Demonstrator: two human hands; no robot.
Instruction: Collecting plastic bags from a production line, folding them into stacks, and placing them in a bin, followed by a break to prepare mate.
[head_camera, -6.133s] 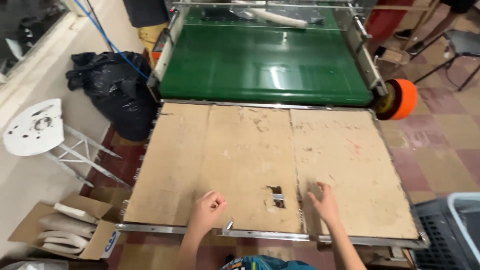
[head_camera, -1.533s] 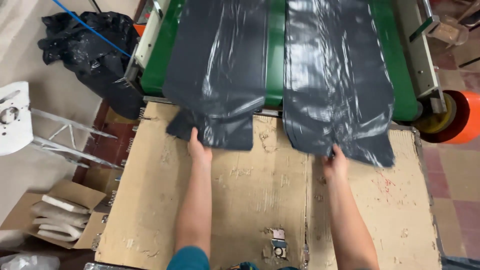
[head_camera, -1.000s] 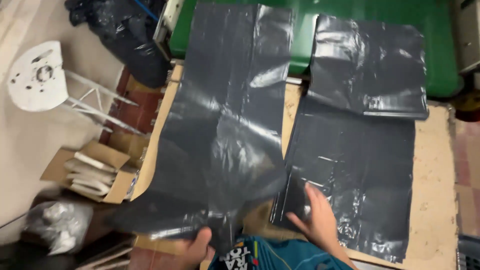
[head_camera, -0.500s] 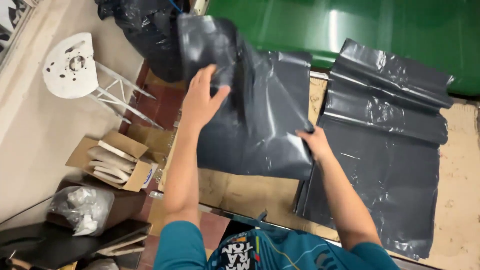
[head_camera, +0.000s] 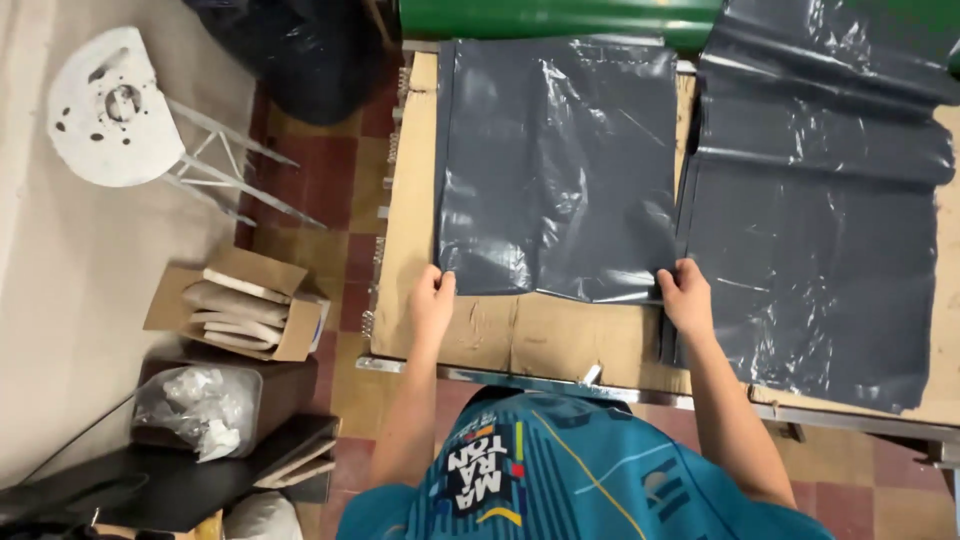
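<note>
Two bare hands pin the near corners of one dark grey plastic bag (head_camera: 560, 165), which lies flat and rectangular on a worn cardboard-covered table (head_camera: 520, 335) and stretches away from the fingers toward a green conveyor belt (head_camera: 560, 15). Left hand (head_camera: 432, 300) presses the bag's near-left corner, fingers curled over its edge; right hand (head_camera: 686, 297) holds the near-right corner the same way. Outside the left hand stand one white round stool (head_camera: 110, 105) and one open cardboard box (head_camera: 235, 315) of pale folded pieces. Beyond the right hand lies a second glossy, wrinkled grey bag (head_camera: 820, 230), its edge touching that hand
</note>
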